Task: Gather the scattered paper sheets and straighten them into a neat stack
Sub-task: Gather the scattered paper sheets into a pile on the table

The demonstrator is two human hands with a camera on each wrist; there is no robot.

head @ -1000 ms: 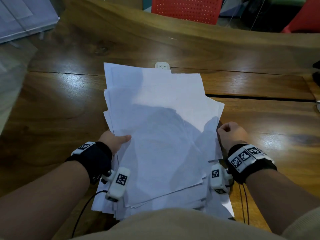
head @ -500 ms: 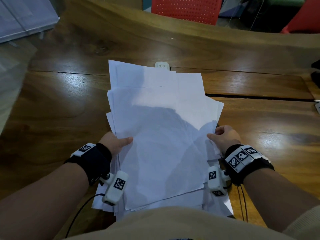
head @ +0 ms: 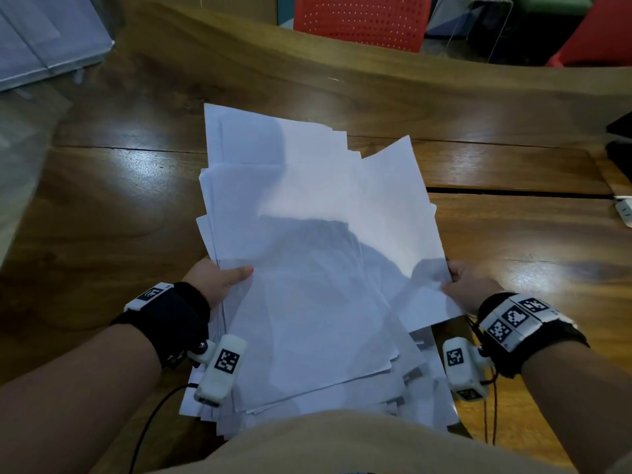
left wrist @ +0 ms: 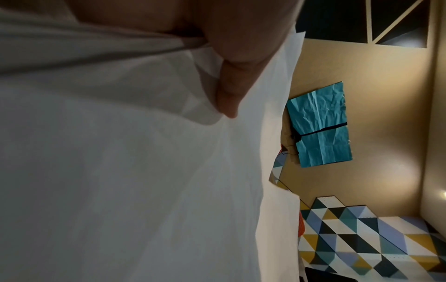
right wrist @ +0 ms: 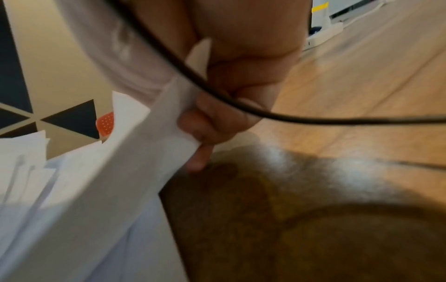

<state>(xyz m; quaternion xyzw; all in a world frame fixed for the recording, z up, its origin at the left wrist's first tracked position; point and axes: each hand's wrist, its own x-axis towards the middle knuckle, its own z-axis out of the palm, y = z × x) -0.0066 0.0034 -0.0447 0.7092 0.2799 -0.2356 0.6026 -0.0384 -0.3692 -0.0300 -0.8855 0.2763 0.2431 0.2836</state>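
A loose, uneven pile of white paper sheets (head: 307, 241) lies on the brown wooden table (head: 102, 206) in front of me, its edges fanned out. My left hand (head: 219, 282) grips the pile's left edge, thumb lying on the top sheet (left wrist: 169, 171). My right hand (head: 468, 285) pinches the right edge of the sheets (right wrist: 154, 133), and one sheet on that side is raised and tilted. The left wrist view shows my thumb (left wrist: 231, 91) pressed on paper. In the right wrist view my fingers (right wrist: 217, 122) curl round the paper edge just above the table.
A red perforated chair (head: 359, 18) stands beyond the table's far edge, another red chair (head: 602, 35) at the back right. A grey stack (head: 41, 39) lies at the back left. A white object (head: 624, 213) lies at the right edge. A black cable (right wrist: 313, 118) crosses the right wrist view.
My right hand has taken hold of the sheets' right edge and lifted a sheet, which now tilts up. The pile has shifted slightly right. The left hand keeps its grip.
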